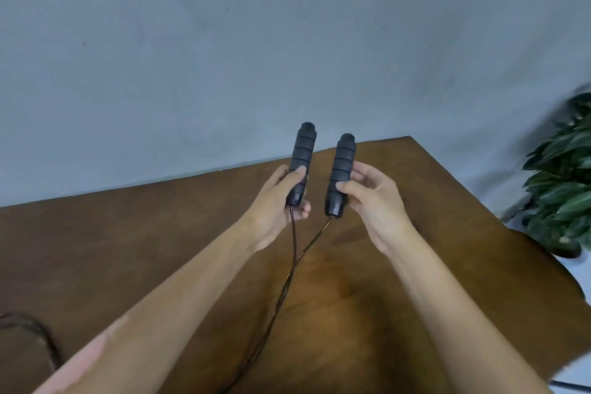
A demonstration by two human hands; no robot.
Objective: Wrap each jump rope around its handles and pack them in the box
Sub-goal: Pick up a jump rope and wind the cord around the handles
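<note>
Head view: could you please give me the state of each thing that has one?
Left hand: grips the left handle, held upright.
Right hand: pinches the right handle, upright, apart from the other.
Rope: unwrapped, hanging from both handles.
Table: bare brown top.

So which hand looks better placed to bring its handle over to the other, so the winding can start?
Probably the right hand. It only pinches its handle between thumb and fingertips, so it looks free to swing it across. The left hand wraps its handle more firmly, a steadier anchor.
</note>
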